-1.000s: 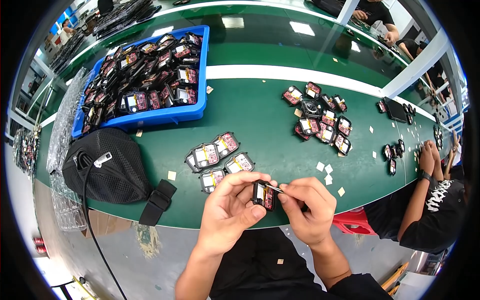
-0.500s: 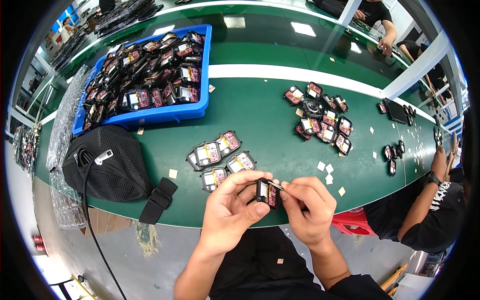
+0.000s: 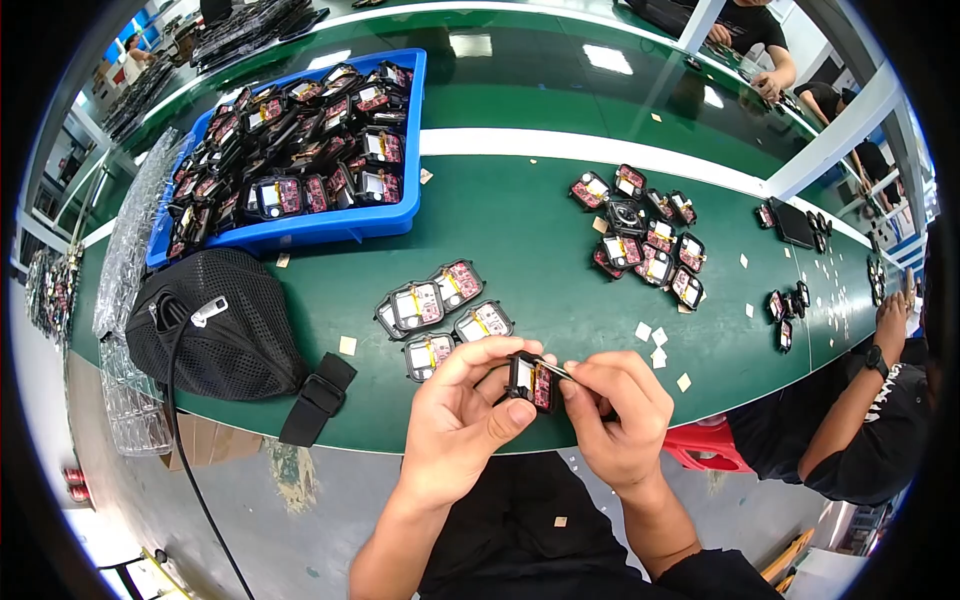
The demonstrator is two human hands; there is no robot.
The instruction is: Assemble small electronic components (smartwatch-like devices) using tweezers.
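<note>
My left hand [image 3: 455,420] is closed around a small black device housing [image 3: 530,384], gripping it by its edges between fingers and thumb. The housing is tilted on its side, with a red circuit board and a yellow strip showing inside. In my right hand [image 3: 625,415], thumb and fingers pinch slim metal tweezers [image 3: 556,370], their tips reaching to the upper edge of the housing. Just beyond my left hand, several similar open housings [image 3: 418,305] with white and red insides lie on the green table [image 3: 520,260].
A blue bin [image 3: 330,230] heaped with housings stands at the far left. Near it are a black mesh pouch [image 3: 215,325] with a cable and a black strap [image 3: 318,400]. More housings [image 3: 655,240] and pale paper squares [image 3: 657,345] lie to the right. A co-worker's arm [image 3: 850,400] rests farther right.
The housing in my left hand has tilted slightly, showing more of its inside, and the tweezers have shifted a little along its edge. The co-worker's arm on the right has moved slightly.
</note>
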